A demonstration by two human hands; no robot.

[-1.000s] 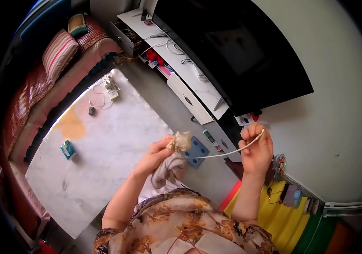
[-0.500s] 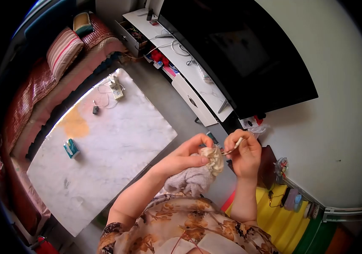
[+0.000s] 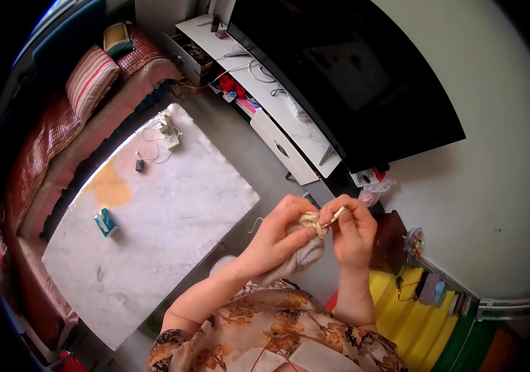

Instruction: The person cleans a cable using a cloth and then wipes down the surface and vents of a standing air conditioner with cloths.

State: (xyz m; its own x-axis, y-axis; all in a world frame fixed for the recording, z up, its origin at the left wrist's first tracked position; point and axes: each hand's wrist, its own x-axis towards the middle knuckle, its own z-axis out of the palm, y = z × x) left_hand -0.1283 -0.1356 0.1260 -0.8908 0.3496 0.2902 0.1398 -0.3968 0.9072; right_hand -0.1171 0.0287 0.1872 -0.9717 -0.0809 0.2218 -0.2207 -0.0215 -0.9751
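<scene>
My left hand (image 3: pixel 277 240) is closed on a bunched soft cloth, with thumb and fingers pinching its cream gathered end (image 3: pixel 310 219). The cloth's greyish-lavender, fluffy-looking part (image 3: pixel 299 257) hangs below that hand, partly hidden by it. My right hand (image 3: pixel 353 239) is closed in a pinch on a short, slim cream piece (image 3: pixel 339 214) right beside the gathered end. Whether this piece is a stick or a cord cannot be made out. The fingertips of both hands almost meet at the cream end.
A marble-look table (image 3: pixel 172 229) stands to the left, bearing a tissue pack (image 3: pixel 106 222), a power strip (image 3: pixel 169 135) and a black charger (image 3: pixel 140 165). Ahead are a white TV cabinet (image 3: pixel 283 149) and a large television (image 3: pixel 352 80). A cushioned sofa (image 3: pixel 60 149) lies far left.
My right hand has come left to the cream gathered end, closing the gap between the hands. The lavender cloth has shifted right and is now more covered by my left hand.
</scene>
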